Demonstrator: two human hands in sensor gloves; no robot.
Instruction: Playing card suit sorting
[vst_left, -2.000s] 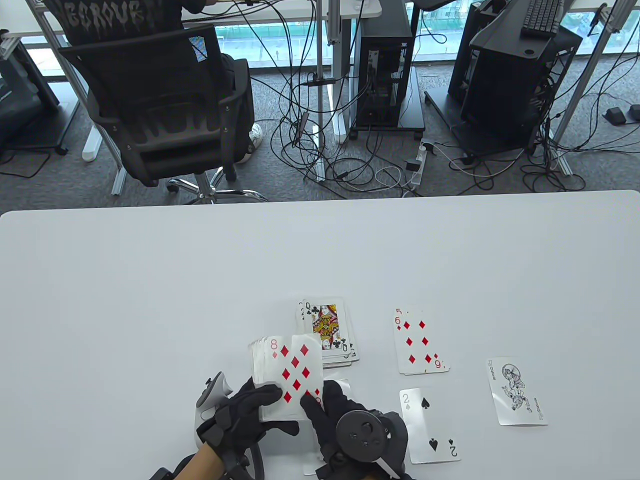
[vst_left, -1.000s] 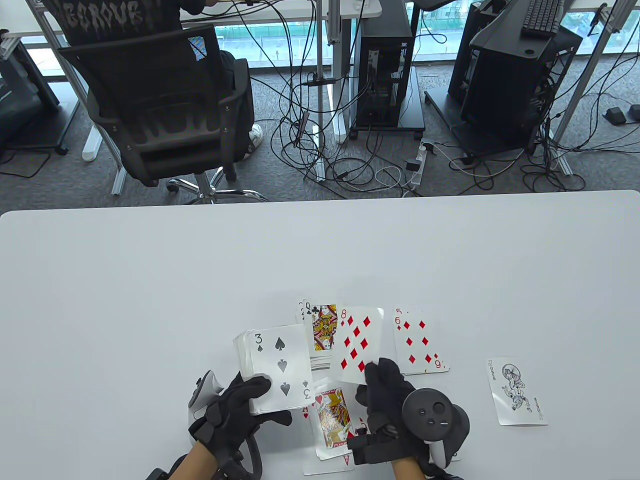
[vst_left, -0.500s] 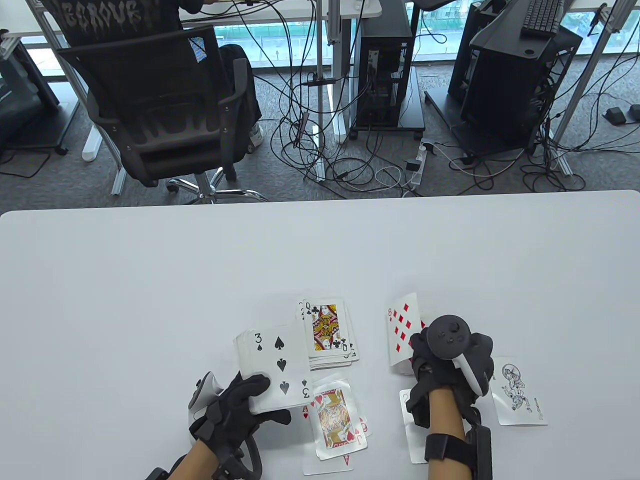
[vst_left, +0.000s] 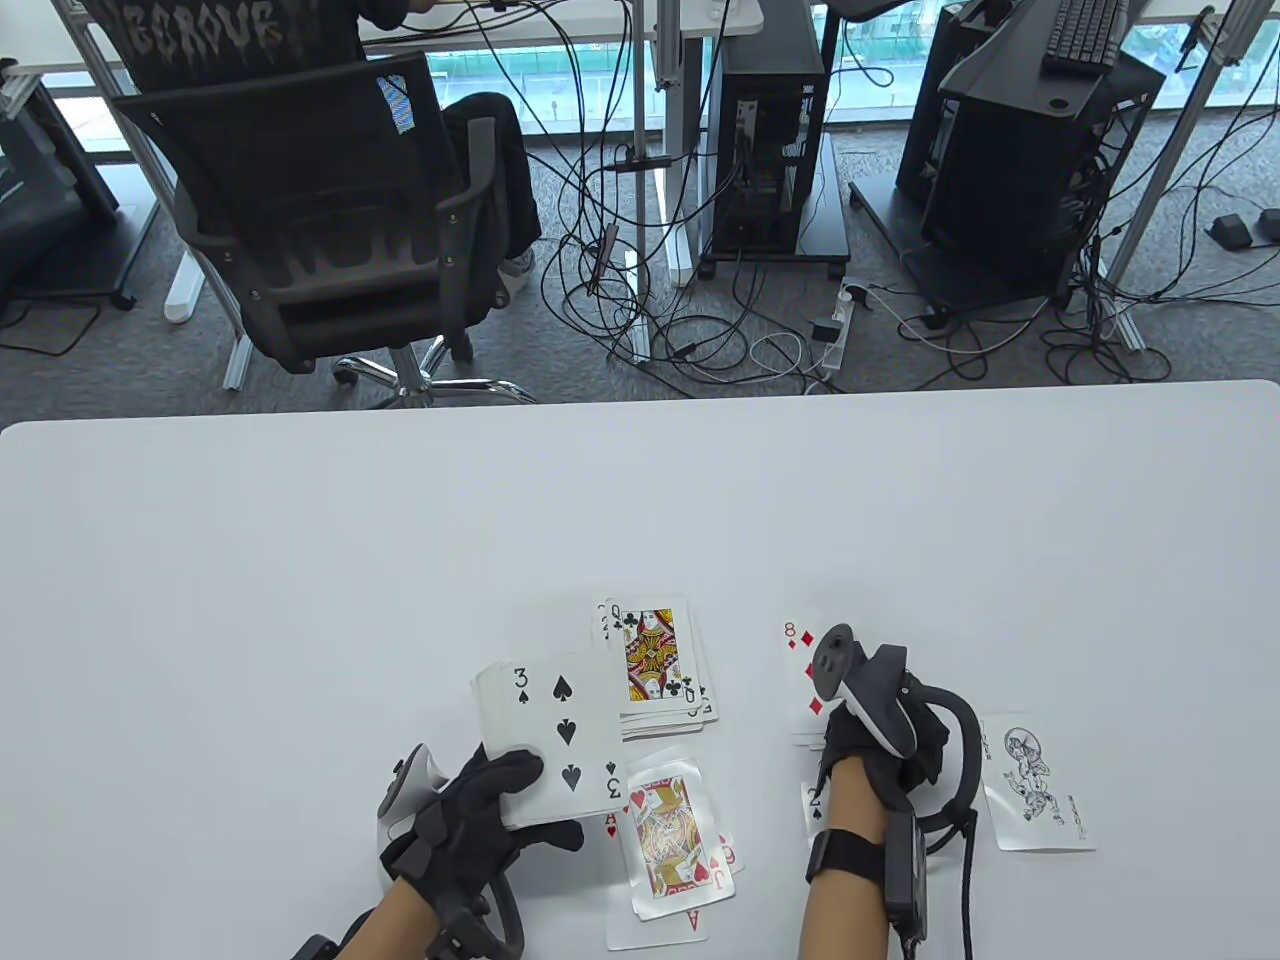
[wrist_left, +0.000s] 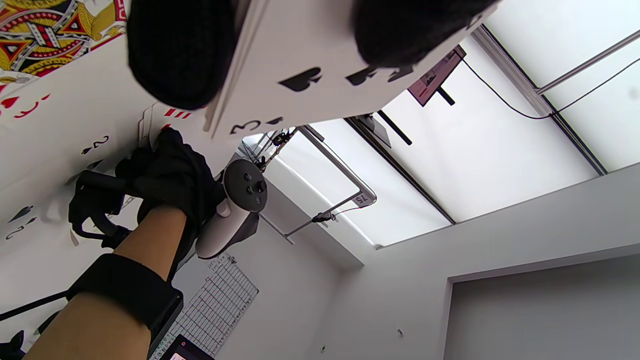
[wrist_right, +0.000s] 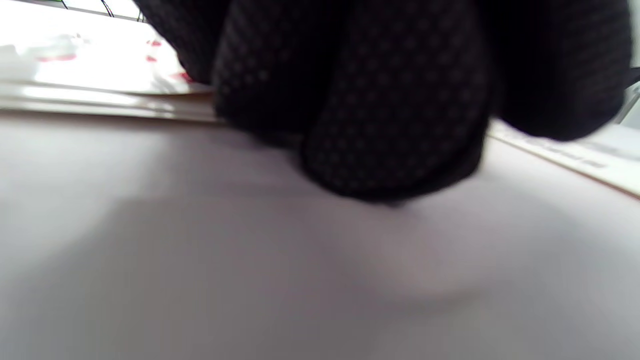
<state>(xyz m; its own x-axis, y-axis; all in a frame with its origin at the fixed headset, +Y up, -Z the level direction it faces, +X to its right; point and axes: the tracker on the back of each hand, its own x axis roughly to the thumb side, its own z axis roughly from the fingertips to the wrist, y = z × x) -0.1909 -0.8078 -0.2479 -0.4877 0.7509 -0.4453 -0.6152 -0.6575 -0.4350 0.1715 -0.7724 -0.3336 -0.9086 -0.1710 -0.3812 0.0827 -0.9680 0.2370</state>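
Your left hand (vst_left: 480, 815) grips the deck (vst_left: 548, 735) face up, thumb across its near edge and fingers curled beneath; the top card is the three of spades. The left wrist view shows the same grip from below, with the deck's edge between thumb and fingers.

Your right hand (vst_left: 880, 735) rests low on the diamond pile (vst_left: 805, 675), whose top card is the eight of diamonds. Whether its fingers pinch that card or only lie on it cannot be told: the tracker covers them from above, and the right wrist view shows only blurred glove against the table (vst_left: 300, 560).

Beyond the deck lies the club pile (vst_left: 658, 665), queen on top. Just right of your left hand sits the heart pile (vst_left: 672, 835), jack on top. A two of spades (vst_left: 815, 805) peeks out beside your right wrist, and a joker (vst_left: 1035, 785) lies at far right.
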